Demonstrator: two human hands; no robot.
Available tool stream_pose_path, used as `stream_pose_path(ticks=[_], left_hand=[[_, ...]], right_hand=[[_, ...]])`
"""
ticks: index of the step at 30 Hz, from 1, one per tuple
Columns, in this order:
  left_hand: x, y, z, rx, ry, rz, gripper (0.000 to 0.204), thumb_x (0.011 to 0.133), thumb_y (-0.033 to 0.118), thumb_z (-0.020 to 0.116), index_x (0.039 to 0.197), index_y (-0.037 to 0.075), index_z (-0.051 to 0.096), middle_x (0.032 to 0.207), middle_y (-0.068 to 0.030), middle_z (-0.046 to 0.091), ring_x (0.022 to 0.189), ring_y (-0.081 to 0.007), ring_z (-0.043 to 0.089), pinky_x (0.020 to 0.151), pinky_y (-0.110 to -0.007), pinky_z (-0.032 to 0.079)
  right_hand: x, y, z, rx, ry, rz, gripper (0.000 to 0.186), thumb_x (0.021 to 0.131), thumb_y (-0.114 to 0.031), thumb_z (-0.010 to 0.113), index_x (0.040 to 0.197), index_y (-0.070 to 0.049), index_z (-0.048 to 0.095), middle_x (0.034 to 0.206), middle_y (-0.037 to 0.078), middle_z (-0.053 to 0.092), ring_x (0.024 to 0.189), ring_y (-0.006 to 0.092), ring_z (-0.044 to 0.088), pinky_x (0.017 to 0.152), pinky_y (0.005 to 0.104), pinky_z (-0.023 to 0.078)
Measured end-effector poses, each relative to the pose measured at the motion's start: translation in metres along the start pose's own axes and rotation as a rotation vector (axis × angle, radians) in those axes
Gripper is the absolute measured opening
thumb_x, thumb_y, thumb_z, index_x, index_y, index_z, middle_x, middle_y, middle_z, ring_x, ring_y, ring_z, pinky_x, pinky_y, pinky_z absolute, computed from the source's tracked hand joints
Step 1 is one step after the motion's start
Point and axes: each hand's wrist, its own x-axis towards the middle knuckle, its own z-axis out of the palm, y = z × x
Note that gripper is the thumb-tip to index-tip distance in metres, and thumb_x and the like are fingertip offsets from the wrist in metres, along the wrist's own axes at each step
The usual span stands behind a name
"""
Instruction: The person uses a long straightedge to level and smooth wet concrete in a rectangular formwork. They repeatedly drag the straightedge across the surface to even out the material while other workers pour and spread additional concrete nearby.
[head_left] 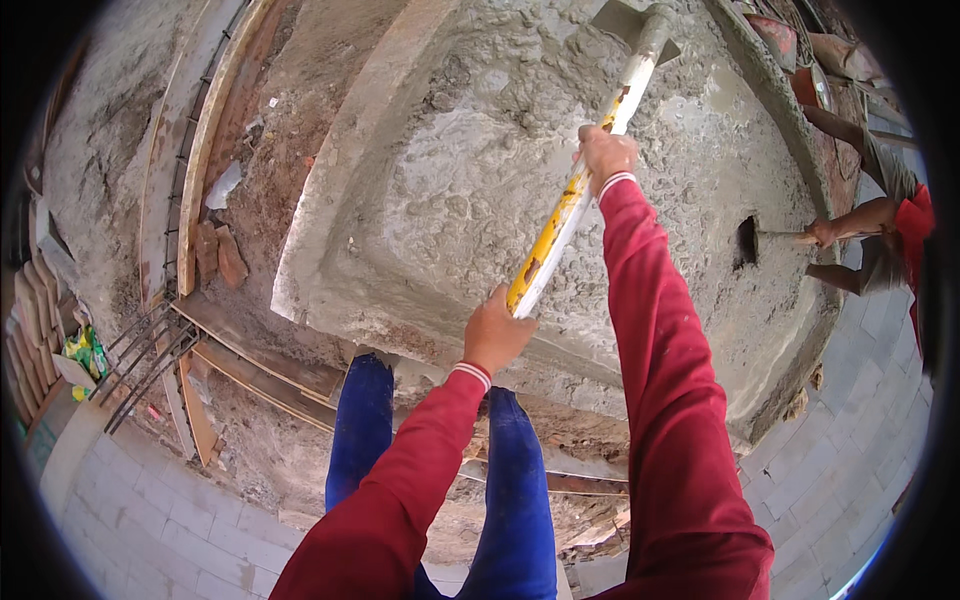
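A hoe with a worn yellow-and-white handle (pixel 560 228) slants across the middle, up to the right. Near the lower end of this handle, my left hand (pixel 496 335) is wrapped round it. Farther up, my right hand (pixel 607 155) grips the same handle. At the far end, the hoe's grey metal blade (pixel 622 20) is smeared with mortar and lies at the wet mix. Grey wet mortar (pixel 480 190) spreads inside a shallow trough with a raised rim (pixel 345 150).
At the right, another person's hand (pixel 822 232) holds a tool whose dark blade (pixel 747 242) sits in the mortar. Wooden boards (pixel 215 150) and rebar (pixel 150 365) lie left. Brick pieces (pixel 230 257) rest on soil. Grey block walling (pixel 180 520) curves along the lower left.
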Motion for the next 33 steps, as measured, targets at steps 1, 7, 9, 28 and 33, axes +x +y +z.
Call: stream_pose_path(ticks=[1, 7, 9, 28, 33], left_hand=[[-0.014, -0.016, 0.009, -0.091, -0.009, -0.071, 0.044, 0.075, 0.027, 0.073, 0.109, 0.003, 0.059, 0.089, -0.0251, 0.068, 0.081, -0.0437, 0.067, 0.070, -0.048, 0.053], [-0.106, -0.005, 0.002, -0.018, -0.110, -0.229, 0.046, 0.073, 0.029, 0.075, 0.106, 0.003, 0.057, 0.091, -0.0263, 0.068, 0.089, -0.0451, 0.066, 0.077, -0.053, 0.053], [-0.144, -0.013, 0.004, 0.116, -0.092, -0.260, 0.042, 0.074, 0.028, 0.073, 0.104, 0.004, 0.055, 0.088, -0.0265, 0.068, 0.086, -0.0461, 0.066, 0.076, -0.054, 0.052], [-0.056, -0.038, -0.056, 0.175, -0.017, -0.205, 0.043, 0.073, 0.023, 0.071, 0.107, 0.003, 0.055, 0.091, -0.0254, 0.068, 0.086, -0.0455, 0.066, 0.075, -0.053, 0.052], [-0.196, -0.046, -0.011, 0.118, -0.108, -0.394, 0.043, 0.072, 0.021, 0.069, 0.110, 0.005, 0.056, 0.088, -0.0242, 0.068, 0.085, -0.0437, 0.067, 0.076, -0.052, 0.054]], right_hand=[[-0.017, 0.015, 0.019, -0.054, 0.004, -0.054, 0.029, 0.074, -0.005, 0.067, 0.097, 0.013, 0.062, 0.072, 0.015, 0.064, 0.053, 0.0231, 0.063, 0.052, 0.0383, 0.053], [-0.055, 0.088, -0.020, -0.216, -0.040, 0.034, 0.028, 0.072, -0.016, 0.065, 0.080, 0.011, 0.064, 0.063, 0.017, 0.066, 0.058, 0.0249, 0.067, 0.061, 0.0376, 0.054], [-0.105, 0.092, -0.042, -0.054, -0.160, 0.170, 0.016, 0.074, -0.010, 0.064, 0.076, 0.005, 0.059, 0.061, 0.010, 0.058, 0.049, 0.0226, 0.059, 0.049, 0.0378, 0.048], [-0.082, 0.041, 0.046, 0.180, -0.225, 0.251, 0.011, 0.080, -0.010, 0.062, 0.086, -0.005, 0.055, 0.067, 0.007, 0.053, 0.052, 0.0209, 0.055, 0.048, 0.0402, 0.050], [-0.159, 0.143, -0.018, 0.045, -0.251, 0.431, 0.014, 0.078, -0.007, 0.064, 0.085, 0.000, 0.054, 0.066, 0.008, 0.054, 0.050, 0.0229, 0.055, 0.046, 0.0396, 0.049]])
